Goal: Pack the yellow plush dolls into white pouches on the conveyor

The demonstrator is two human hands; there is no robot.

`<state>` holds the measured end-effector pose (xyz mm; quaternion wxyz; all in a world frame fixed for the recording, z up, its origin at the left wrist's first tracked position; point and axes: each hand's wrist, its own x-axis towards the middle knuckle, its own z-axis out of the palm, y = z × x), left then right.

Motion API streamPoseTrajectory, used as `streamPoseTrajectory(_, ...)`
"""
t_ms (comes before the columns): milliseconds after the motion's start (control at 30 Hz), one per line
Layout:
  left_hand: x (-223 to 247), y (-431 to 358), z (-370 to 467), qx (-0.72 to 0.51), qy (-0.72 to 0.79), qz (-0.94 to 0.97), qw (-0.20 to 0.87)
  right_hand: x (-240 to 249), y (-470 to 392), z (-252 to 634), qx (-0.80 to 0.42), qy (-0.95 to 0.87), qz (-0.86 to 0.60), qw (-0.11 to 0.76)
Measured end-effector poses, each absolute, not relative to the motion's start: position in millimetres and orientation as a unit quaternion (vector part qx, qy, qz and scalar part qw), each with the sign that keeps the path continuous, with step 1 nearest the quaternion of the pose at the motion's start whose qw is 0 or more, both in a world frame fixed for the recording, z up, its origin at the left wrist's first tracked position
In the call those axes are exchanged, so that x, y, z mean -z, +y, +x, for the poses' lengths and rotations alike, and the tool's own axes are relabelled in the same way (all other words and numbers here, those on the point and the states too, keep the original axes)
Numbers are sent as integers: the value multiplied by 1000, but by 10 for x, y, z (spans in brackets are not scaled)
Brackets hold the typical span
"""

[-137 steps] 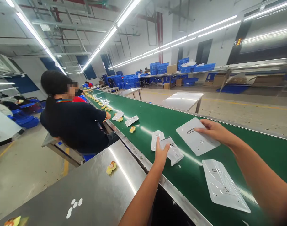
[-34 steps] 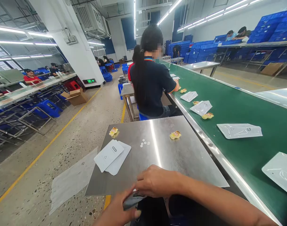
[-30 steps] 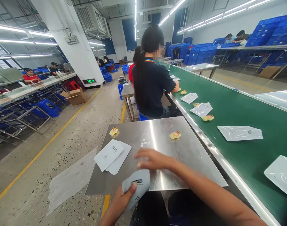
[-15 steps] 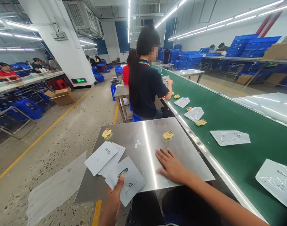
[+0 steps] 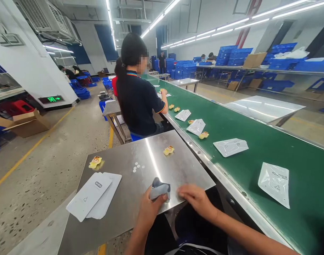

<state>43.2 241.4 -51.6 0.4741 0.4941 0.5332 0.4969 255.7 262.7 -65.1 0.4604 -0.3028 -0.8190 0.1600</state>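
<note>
The curled left hand (image 5: 148, 209) gripped a grey pouch (image 5: 159, 192); the right hand (image 5: 200, 201) hovered near, its blurred grip unclear. Beside the metal table (image 5: 127, 202) ran a green conveyor (image 5: 244, 124).

The left hand (image 5: 147, 211) and right hand (image 5: 200, 202) are bare, as are both forearms (image 5: 244, 230). Beyond the near edge of the table (image 5: 127, 209), black cloth (image 5: 160, 235) covers the thighs; lower down runs a thin, pale curved line (image 5: 193, 244).

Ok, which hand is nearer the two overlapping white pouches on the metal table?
Left. The left hand, gripping a grey pouch, is to the right of the white pouches; the right hand is farther right, nearer the green belt.
</note>
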Motion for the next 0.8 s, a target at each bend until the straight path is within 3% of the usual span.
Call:
streamPoseTrajectory(233,322,2464,916,-372,541,636,405,-368,2488,2619,-194,-761,-370,496)
streamPoseTrajectory(567,301,2475,1126,-354,503,654,440,-402,2451,2754,-87,-832,-391,384)
streamPoseTrajectory(700,322,2514,1161,-348,492,644,471,-427,2492,2799,-130,-840,-397,345)
streamPoseTrajectory(800,335,2554,1179,-353,485,634,488,-453,2806,2971,-157,-790,-486,339)
